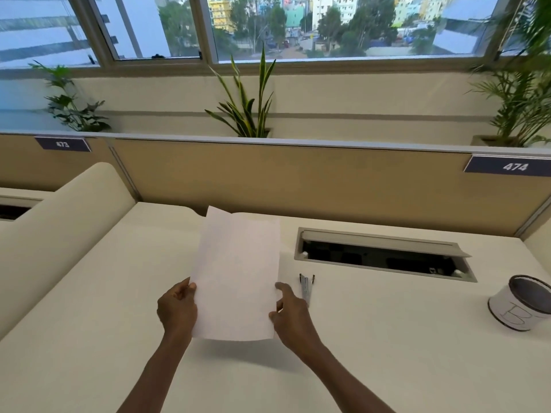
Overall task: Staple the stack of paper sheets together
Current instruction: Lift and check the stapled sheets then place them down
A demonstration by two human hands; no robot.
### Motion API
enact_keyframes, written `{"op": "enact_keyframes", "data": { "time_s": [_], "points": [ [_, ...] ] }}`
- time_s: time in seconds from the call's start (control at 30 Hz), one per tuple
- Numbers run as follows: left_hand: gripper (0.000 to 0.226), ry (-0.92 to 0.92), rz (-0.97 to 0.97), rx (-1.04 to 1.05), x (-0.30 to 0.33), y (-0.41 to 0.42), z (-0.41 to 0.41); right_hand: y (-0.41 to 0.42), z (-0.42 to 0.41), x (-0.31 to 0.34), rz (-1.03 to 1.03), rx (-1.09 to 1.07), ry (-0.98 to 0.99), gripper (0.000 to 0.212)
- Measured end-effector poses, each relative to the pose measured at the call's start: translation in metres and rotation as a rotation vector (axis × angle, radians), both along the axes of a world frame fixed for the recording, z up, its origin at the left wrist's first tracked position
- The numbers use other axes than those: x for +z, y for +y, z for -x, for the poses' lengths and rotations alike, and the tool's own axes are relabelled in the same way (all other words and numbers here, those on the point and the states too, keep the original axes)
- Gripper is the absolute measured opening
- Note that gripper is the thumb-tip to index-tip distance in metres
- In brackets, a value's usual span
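Note:
A white stack of paper sheets [238, 272] is held a little above the cream desk [387, 338], its near end raised and casting a shadow below. My left hand [177, 308] pinches the stack's lower left edge. My right hand [290, 314] grips the lower right edge, thumb on top. A small silver stapler [306, 287] lies on the desk just right of the paper, partly behind my right hand.
An open cable-tray recess [381, 254] with a raised flap sits in the desk to the right. A white tin with a dark rim [521, 302] stands at the far right. A tan partition [268, 174] closes the back; a cream divider [59, 228] rises on the left.

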State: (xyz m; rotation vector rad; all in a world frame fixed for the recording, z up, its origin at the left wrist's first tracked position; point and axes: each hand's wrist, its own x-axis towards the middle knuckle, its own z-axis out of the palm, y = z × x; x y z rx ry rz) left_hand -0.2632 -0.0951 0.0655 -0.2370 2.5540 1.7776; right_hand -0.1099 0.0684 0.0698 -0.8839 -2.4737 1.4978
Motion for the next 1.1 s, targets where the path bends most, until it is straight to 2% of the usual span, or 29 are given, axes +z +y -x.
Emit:
{"op": "enact_keyframes", "data": {
  "time_s": [0.47, 0.6, 0.67, 0.8, 0.93, 1.1],
  "points": [
    [0.019, 0.104, 0.229, -0.206, -0.073, 0.071, 0.106, 0.052, 0.097, -0.054, -0.334, 0.141, -0.241, 0.006],
    [0.026, 0.142, 0.284, -0.227, -0.092, 0.079, 0.119, 0.057, 0.108, -0.064, -0.333, 0.164, -0.204, 0.017],
    [0.03, 0.162, 0.287, -0.226, -0.099, 0.081, 0.123, 0.058, 0.112, -0.072, -0.3, 0.11, -0.155, 0.022],
    [0.036, 0.172, 0.244, -0.23, -0.103, 0.088, 0.132, 0.06, 0.117, -0.075, -0.283, 0.117, -0.236, 0.01],
    [0.039, 0.194, 0.235, -0.259, -0.107, 0.095, 0.14, 0.062, 0.123, -0.074, -0.322, 0.195, -0.288, 0.046],
    [0.039, 0.212, 0.252, -0.263, -0.112, 0.104, 0.145, 0.066, 0.135, -0.072, -0.507, 0.245, -0.36, 0.063]
  ]
}}
